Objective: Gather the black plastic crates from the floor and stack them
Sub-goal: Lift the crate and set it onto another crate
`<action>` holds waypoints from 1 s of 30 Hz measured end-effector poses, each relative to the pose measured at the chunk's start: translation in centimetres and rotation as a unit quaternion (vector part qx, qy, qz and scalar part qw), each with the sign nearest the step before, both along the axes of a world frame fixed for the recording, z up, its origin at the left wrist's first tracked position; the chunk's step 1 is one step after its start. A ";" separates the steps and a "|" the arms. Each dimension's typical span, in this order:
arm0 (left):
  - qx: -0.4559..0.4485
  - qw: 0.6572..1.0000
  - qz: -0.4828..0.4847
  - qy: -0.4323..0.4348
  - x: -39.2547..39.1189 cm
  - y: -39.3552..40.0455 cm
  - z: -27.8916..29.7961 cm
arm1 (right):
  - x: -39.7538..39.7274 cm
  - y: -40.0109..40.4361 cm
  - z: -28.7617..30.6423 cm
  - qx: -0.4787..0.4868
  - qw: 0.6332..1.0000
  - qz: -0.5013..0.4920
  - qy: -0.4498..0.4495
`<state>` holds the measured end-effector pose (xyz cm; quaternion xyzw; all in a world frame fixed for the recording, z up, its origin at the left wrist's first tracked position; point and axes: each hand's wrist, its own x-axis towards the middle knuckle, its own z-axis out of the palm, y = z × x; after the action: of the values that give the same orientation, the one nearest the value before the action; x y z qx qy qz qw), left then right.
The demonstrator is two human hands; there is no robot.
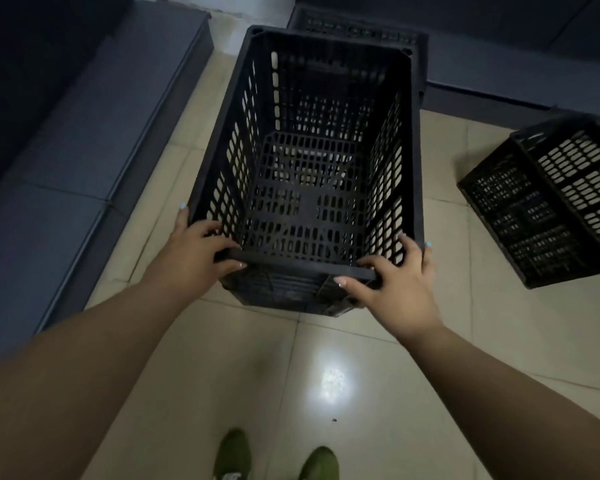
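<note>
Both arms stretched forward and down. Left hand [201, 242] curled round the near left corner of the big crate [312, 174], thumb over the rim; right hand [394, 275] gripping the near right corner likewise. Crate upright on the tiled floor [222, 358], mouth up, long axis running away from the feet. Second crate [548, 202] tipped on its side, off right; third crate [357, 29] behind.

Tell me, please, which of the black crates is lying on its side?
The crate at right, on the floor, its perforated wall facing up. The crate both hands grip is upright, open top up; the far one is mostly hidden.
</note>
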<state>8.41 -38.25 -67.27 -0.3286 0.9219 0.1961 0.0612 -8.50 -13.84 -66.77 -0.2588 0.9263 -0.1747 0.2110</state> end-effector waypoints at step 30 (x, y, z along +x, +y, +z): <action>0.044 0.998 0.048 0.026 -1.2 -1.7 1.5 | 1.0 -2.6 -0.6 -0.062 0.995 -0.060 0.055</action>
<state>7.19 -39.96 -65.74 -0.3646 0.8967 0.2474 0.0420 -7.48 -16.44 -67.33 -0.2243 0.9377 -0.2299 0.1321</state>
